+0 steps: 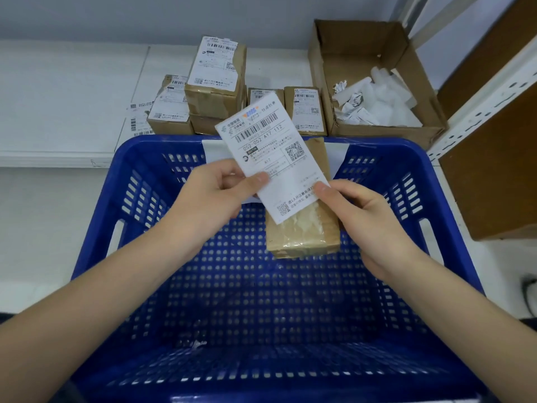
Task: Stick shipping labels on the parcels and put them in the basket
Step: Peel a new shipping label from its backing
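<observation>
- The left hand point(215, 196) pinches the left edge of a white shipping label point(270, 158) between thumb and fingers
- The right hand point(366, 225) grips a tape-wrapped cardboard parcel point(305, 231) from its right side, thumb resting on the label's lower right edge
- Label lies tilted across the parcel's top; both are held above the blue plastic basket point(139, 181)
- Beyond the basket, labelled parcels point(215, 80) stand stacked on the white table point(58, 112)
- An open cardboard box point(377, 82) at right holds crumpled backing paper
</observation>
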Motion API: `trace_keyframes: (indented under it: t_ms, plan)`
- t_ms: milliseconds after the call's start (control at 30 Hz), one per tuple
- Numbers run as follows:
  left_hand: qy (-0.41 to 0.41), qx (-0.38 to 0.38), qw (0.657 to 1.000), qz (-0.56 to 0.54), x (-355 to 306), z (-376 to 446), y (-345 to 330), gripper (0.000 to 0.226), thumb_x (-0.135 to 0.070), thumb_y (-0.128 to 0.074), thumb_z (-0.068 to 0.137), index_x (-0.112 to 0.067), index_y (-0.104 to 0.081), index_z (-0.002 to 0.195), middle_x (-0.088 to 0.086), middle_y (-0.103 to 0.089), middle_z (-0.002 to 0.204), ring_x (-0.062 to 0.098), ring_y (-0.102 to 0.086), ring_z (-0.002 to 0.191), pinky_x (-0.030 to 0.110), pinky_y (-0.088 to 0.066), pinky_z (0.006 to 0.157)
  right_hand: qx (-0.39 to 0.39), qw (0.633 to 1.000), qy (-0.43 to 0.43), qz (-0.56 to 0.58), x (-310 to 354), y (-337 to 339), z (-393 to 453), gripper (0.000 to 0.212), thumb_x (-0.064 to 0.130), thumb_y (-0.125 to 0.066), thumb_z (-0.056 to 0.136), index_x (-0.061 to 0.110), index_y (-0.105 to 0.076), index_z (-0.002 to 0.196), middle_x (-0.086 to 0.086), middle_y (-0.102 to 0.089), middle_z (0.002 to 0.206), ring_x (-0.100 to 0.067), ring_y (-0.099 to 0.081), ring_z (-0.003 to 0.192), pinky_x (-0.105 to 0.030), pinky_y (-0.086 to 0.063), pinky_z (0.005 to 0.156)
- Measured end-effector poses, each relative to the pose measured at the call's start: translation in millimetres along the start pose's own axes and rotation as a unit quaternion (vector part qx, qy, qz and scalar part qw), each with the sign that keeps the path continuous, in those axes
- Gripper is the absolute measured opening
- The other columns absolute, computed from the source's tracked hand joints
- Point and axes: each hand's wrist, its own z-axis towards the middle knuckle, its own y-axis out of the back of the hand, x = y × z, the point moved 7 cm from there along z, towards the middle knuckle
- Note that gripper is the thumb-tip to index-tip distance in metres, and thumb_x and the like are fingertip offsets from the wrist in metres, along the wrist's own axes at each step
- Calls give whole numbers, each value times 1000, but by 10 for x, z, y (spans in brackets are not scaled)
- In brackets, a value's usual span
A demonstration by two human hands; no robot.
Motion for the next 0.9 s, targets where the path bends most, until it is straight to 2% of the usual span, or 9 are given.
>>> trace_keyframes:
  t_ms: [133,200,267,367,433,600,900]
  plan:
    - [3,28,1000,5,102,-63,-158,16,-16,-62,91,-11,-69,104,-19,-61,53,-10,-51,45,1,-35,49,-13,1000,-12,0,-39,9,7,17,29,-63,89,17,-74,94,6,-74,94,-6,-68,83,-17,-55,73]
    - [3,17,1000,1,112,-56,-137,16,-15,-61,91,-11,-70,104,-20,-61,53,-11,-51,45,-1,-35,50,-4,1000,-12,-12,-42,-13,4,18,30,-62,89,19,-74,96,6,-73,96,-5,-68,84,-15,-53,70]
    - [-2,-4,1000,1,92,-22,-61,14,-16,-62,91,-12,-70,101,-18,-64,59,-10,-51,46,0,-35,49,6,1000,-7,-19,-31,-30,-3,18,29,-61,90,19,-74,96,7,-73,97,-3,-68,84,-12,-51,68]
    - [-14,-32,999,14,48,24,48,12,-18,-62,92,-14,-71,100,-5,-72,85,-9,-53,49,0,-35,49,16,1000,-7,-8,-12,-47,-20,17,26,-59,91,21,-74,94,10,-73,94,1,-66,82,-9,-48,65]
    - [-21,-43,999,23,21,50,99,13,-18,-62,92,-13,-70,101,-1,-73,92,-10,-54,51,0,-35,49,24,1000,-1,-20,-2,-58,-26,18,23,-57,92,22,-75,93,11,-73,95,2,-65,84,-8,-46,65]
    - [-26,-49,998,37,1,91,145,14,-17,-62,92,-12,-70,102,-2,-73,92,-10,-59,61,0,-35,51,27,999,8,-37,9,-62,-16,19,20,-58,91,24,-76,89,13,-72,95,3,-64,86,-8,-46,67]
    - [-48,-46,997,32,-94,73,151,10,-16,-63,90,-14,-70,97,-5,-71,88,-10,-56,56,1,-34,49,21,999,-5,-30,16,-35,12,18,23,-61,89,19,-74,100,6,-72,101,-5,-66,91,-11,-50,68]
